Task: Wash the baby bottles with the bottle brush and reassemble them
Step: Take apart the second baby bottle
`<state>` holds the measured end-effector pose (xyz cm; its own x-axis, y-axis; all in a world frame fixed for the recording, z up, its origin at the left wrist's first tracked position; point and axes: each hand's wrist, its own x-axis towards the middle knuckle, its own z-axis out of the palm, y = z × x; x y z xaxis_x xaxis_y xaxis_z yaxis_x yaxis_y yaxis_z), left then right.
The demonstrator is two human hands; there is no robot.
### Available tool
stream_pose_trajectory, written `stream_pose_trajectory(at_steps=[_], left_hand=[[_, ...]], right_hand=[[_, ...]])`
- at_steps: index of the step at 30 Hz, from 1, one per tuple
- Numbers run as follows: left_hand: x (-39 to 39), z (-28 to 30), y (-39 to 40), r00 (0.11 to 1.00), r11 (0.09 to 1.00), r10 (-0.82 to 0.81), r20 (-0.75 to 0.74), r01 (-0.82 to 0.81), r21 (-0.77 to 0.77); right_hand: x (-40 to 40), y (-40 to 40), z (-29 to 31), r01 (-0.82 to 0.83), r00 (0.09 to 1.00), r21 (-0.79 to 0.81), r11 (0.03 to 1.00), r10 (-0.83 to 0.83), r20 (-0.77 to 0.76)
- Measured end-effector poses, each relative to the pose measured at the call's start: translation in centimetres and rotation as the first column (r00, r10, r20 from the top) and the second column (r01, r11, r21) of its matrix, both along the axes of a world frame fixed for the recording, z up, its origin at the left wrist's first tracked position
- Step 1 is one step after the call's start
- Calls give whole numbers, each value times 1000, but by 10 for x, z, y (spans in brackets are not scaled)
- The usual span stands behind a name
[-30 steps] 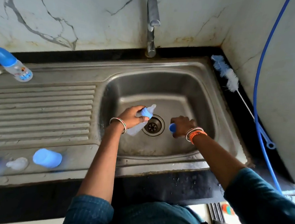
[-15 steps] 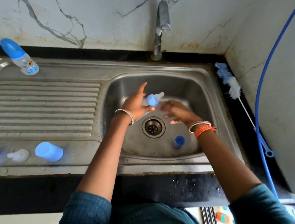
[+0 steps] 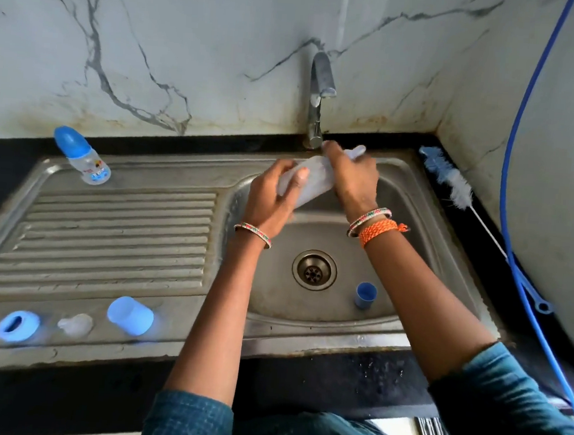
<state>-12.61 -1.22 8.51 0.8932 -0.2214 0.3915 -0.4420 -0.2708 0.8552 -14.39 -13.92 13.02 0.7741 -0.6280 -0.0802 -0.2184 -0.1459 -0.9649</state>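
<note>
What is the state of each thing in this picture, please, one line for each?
Clear bottle: held up under the tap by both hands, tilted.
Left hand: grips the bottle's base end.
Right hand: grips the bottle's top end.
Tap: no water visible.
Second bottle: capped, lying tilted on the drainboard.
Blue cap: in the basin, by the drain.
Bottle brush: unused, on the counter.

held bottle (image 3: 310,181): clear, uncapped, being gripped tilted above the basin under the tap
capped bottle (image 3: 83,156): blue-capped, being kept on the drainboard's far left corner
bottle brush (image 3: 453,185): blue-white bristles, lying on the right counter
blue parts: cap (image 3: 130,315), ring (image 3: 17,326) lying along the front edge; collar (image 3: 365,295) in the basin
</note>
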Motion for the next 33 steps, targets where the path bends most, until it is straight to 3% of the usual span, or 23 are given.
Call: stream_pose_trajectory(at_steps=[2,4,5,6,8,9,11,15,18,23,26,28,30,33], left_hand=[[-6,-3,-8,981,963,98,-166,-135,-233],[-3,-4,-13,918,910,163,-361,-281,-305],[1,0,-10,844,905,99,-527,-297,-306],[4,5,-5,704,913,-72,-707,-239,-331],[2,10,9,353,882,-414,-839,-73,-466],[1,8,13,279,847,-497,-822,-49,-529],[1,6,12,231,776,-591,-773,-96,-623],[4,15,11,392,708,-606,-692,-133,-694],[2,11,14,509,828,-472,-720,-25,-560],[0,3,12,425,961,-246,-871,-6,-275],[1,1,-1,511,981,-175,-841,19,-193],[3,-1,-6,651,968,-200,-733,18,-249],[3,-3,-6,730,935,-295,-616,86,-345],[1,0,-4,678,923,-323,-660,72,-378]], right_hand=[[2,11,6,-24,1000,-119,993,24,-7],[1,20,6,-16,1000,-184,983,20,17],[0,23,5,-16,998,-193,981,28,61],[-2,25,4,-35,991,-209,977,61,122],[-4,25,0,-127,961,-310,942,194,196],[-4,24,0,-158,953,-343,926,234,192],[-1,19,-4,-112,975,-269,957,158,156],[-3,4,-13,88,996,10,996,-88,14],[-6,1,-16,93,996,104,990,-92,-11],[-2,4,-14,-16,999,88,996,11,47],[-3,1,-17,51,998,157,986,-56,28],[-6,-4,-21,115,993,215,970,-118,3],[-9,-10,-24,128,992,253,959,-129,-12],[-11,-13,-25,15,998,302,953,-32,53]])
